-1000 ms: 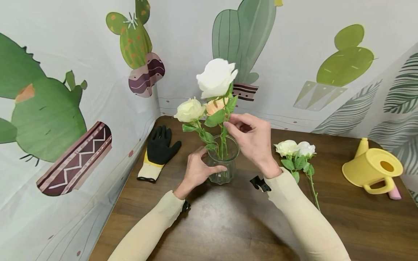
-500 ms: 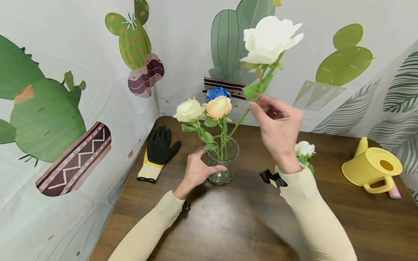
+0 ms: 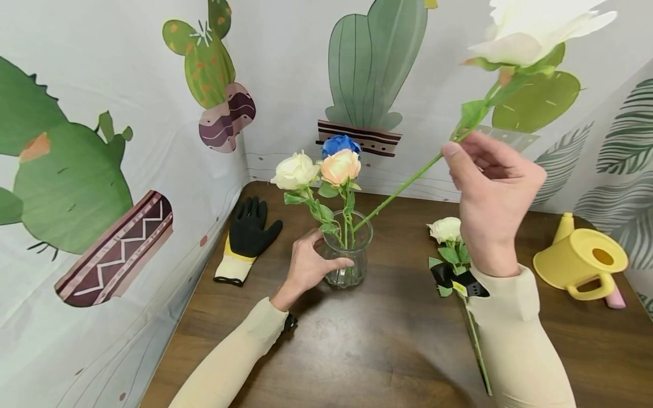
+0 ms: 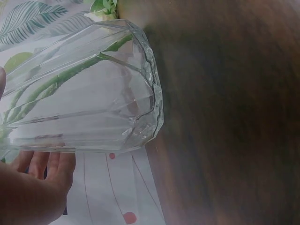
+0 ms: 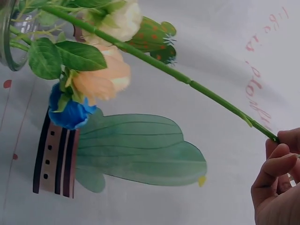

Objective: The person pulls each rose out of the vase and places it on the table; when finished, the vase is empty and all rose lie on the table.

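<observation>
My left hand (image 3: pixel 308 262) grips a clear glass vase (image 3: pixel 347 276) that stands on the table, thumb along its near side. In the vase are a cream rose (image 3: pixel 295 171), a peach rose (image 3: pixel 340 166) and a blue rose (image 3: pixel 334 145). Up on the right, my right hand (image 3: pixel 495 198) pinches a large white rose (image 3: pixel 535 39) by its stem, just under the leaves. That stem slants down to the left, its lower part at the vase's mouth. In the right wrist view the green stem (image 5: pixel 190 82) runs from the fingertips toward the glass rim.
Under the right forearm lie cut roses, a cream one (image 3: pixel 445 230) showing its bloom. A yellow watering can (image 3: pixel 556 266) and a pink object (image 3: pixel 616 298) sit at the right. A black-and-yellow glove (image 3: pixel 252 235) lies at the left, and a cactus-print cloth (image 3: pixel 285 68) hangs behind.
My right hand has moved up and to the right with the white rose, drawing its stem up out of the vase at a slant. The blue rose has come into sight. My left hand stays put.
</observation>
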{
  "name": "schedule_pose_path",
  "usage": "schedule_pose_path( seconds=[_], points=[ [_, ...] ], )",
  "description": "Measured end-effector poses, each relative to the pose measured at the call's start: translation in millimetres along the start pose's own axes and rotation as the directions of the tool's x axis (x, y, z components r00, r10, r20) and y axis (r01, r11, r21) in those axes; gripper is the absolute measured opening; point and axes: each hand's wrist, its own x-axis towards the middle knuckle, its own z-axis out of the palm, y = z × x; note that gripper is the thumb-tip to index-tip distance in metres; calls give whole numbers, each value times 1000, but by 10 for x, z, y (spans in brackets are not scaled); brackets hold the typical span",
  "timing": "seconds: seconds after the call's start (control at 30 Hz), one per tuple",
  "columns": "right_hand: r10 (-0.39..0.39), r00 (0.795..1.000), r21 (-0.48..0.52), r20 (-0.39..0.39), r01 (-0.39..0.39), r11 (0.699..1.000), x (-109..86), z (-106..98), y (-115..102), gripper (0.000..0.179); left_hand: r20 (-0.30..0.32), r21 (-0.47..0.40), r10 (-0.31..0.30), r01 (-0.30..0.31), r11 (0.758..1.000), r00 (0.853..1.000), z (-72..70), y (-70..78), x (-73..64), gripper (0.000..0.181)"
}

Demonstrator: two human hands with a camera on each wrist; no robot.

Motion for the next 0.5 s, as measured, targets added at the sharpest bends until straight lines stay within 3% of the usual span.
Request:
schedule_pose_path(
  seconds=[0.23,0.5],
  points=[
    [17,999,53,-43,-14,999,26,-111,-104,12,0,-24,-3,3,1000,1000,-9,21,-4,69],
    [61,998,-16,-27,-62,998,-18,-280,-91,12,-13,-11,3,-3,1000,1000,2,24,-8,68]
  ],
)
